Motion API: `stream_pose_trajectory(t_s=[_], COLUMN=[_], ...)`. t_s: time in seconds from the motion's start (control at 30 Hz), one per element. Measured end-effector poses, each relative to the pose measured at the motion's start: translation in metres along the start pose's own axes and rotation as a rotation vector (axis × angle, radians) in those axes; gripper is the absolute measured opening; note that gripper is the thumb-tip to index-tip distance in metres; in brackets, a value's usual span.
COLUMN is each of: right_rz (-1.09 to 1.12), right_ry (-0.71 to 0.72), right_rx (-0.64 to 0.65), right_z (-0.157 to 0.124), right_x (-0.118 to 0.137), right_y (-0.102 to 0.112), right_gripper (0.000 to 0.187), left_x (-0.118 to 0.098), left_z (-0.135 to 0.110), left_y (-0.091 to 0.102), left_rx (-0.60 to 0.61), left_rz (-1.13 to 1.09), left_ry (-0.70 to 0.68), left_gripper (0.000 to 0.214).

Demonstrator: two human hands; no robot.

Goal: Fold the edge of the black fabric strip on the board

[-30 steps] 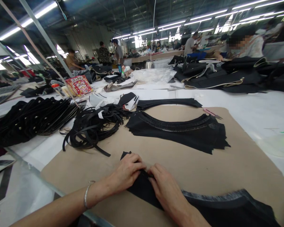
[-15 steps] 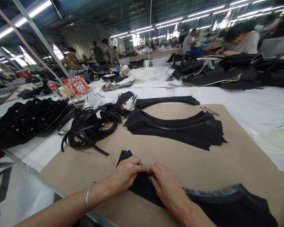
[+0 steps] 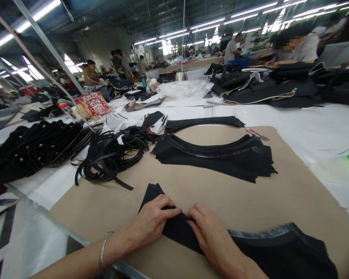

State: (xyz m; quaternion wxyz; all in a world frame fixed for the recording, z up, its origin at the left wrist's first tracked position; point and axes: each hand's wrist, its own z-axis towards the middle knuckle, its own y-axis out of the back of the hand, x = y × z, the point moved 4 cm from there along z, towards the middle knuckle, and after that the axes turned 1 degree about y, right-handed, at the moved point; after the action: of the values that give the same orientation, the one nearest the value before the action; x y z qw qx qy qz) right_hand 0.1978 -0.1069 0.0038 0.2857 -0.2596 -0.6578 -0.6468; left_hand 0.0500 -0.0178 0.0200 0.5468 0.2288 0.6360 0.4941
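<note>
A curved black fabric piece [image 3: 267, 252] lies on a brown cardboard sheet [image 3: 192, 186] right in front of me. My left hand [image 3: 154, 221] presses its fingers together on the left end of this piece, and a silver bangle sits on that wrist. My right hand [image 3: 212, 236] lies beside it, fingertips pinching the same fabric edge where the two hands meet. The left tip of the fabric [image 3: 151, 192] sticks out beyond my left hand.
A stack of curved black pieces [image 3: 218, 159] lies further back on the cardboard. A tangle of black strips [image 3: 110, 155] and a pile of black straps [image 3: 31, 147] lie to the left. A green-capped bottle [image 3: 337, 166] is at right. Other people work at far tables.
Both hands have shifted slightly toward me along the fabric, so more of its left tip shows. The view has tilted a little.
</note>
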Motion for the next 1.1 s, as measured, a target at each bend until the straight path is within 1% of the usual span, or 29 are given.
stream_pose_trajectory(t_s=[0.1,0.2,0.33,0.47,0.57,0.67,0.8,0.9,1.0,1.1], right_rz=[-0.015,-0.046,-0.056,-0.051,-0.065,-0.074,-0.082,-0.089,-0.096,-0.109], right_ry=[0.019,0.053,0.082,0.088,0.093,0.101,0.113,0.116,0.121,0.121], right_rx=[0.002,-0.006,-0.025,-0.026,-0.025,-0.026,-0.030,-0.028,-0.038,-0.054], right_z=[-0.005,-0.009,-0.015,-0.020,-0.022,-0.024,-0.025,-0.026,-0.029,-0.032], right_x=[-0.002,-0.004,-0.008,-0.010,-0.011,-0.011,-0.012,-0.014,-0.015,-0.017], right_y=[0.000,-0.001,0.000,0.002,0.004,0.005,0.003,0.003,0.003,0.005], right_gripper=[0.019,0.021,0.022,0.022,0.022,0.024,0.024,0.024,0.024,0.024], left_x=[-0.002,-0.004,-0.007,-0.007,-0.007,-0.008,-0.013,-0.017,-0.021,-0.024], left_z=[0.000,-0.002,-0.006,-0.007,-0.006,-0.004,0.000,0.002,0.001,-0.001], left_y=[0.001,-0.001,-0.005,-0.007,-0.009,-0.008,-0.007,-0.006,-0.006,-0.007], left_rx=[0.018,0.030,0.007,-0.027,0.006,0.059,0.115,0.125,0.137,0.147], left_rz=[0.020,0.068,0.131,0.121,0.077,0.051,0.108,0.139,0.164,0.206], left_ry=[-0.005,-0.027,-0.051,-0.051,-0.071,-0.059,-0.011,-0.004,-0.014,-0.064], left_gripper=[0.052,0.049,0.046,0.046,0.046,0.044,0.050,0.051,0.051,0.054])
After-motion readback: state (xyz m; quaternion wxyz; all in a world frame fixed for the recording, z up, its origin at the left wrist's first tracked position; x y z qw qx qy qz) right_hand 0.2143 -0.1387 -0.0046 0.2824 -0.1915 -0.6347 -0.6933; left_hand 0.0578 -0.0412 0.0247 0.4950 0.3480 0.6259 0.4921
